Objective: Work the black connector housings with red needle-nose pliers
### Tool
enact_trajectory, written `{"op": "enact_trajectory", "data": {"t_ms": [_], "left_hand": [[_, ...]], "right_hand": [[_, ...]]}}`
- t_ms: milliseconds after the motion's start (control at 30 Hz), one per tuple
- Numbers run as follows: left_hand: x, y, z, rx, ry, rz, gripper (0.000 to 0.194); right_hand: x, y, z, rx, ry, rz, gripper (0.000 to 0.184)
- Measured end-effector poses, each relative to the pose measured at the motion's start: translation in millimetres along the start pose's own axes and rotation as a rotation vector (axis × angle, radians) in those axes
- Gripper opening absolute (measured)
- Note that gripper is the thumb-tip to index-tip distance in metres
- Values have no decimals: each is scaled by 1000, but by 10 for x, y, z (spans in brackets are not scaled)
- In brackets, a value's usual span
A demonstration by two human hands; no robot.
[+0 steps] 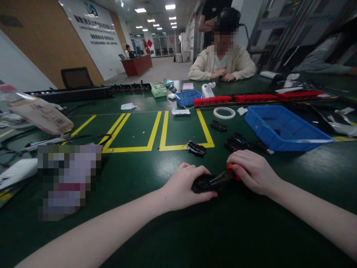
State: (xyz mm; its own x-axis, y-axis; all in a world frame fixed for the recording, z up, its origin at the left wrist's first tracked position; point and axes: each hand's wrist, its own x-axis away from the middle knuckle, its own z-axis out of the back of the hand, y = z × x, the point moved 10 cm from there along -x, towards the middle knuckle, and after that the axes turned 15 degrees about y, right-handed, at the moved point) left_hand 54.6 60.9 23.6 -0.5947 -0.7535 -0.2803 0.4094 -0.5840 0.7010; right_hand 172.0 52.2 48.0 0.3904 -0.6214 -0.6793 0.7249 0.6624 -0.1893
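My left hand (184, 186) is closed around a small black plastic part (203, 184), held low over the green table with thumb and fingers on either side. My right hand (252, 172) grips a red-handled tool (230, 167). Its narrow, greyish working end points left and meets the black part; blur and shadow hide whether it is a screwdriver or pliers. Just beyond my hands lie another black plastic part (196, 147), a smaller one (219, 125), and a cluster of black parts (237, 142).
A blue bin (290, 128) stands right, with a smaller blue bin (188, 98) farther back. A roll of white tape (224, 112) lies near yellow floor-style tape lines (128, 149). At left is a tilted bottle (39, 111). A person (223, 61) sits opposite, behind red strips (255, 98).
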Motion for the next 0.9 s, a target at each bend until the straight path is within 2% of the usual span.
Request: {"op": "enact_trajectory", "data": {"t_ms": [900], "left_hand": [[0, -16, -17, -23, -13, -9, 31]], "right_hand": [[-57, -118, 28, 38, 17, 82, 32]]}}
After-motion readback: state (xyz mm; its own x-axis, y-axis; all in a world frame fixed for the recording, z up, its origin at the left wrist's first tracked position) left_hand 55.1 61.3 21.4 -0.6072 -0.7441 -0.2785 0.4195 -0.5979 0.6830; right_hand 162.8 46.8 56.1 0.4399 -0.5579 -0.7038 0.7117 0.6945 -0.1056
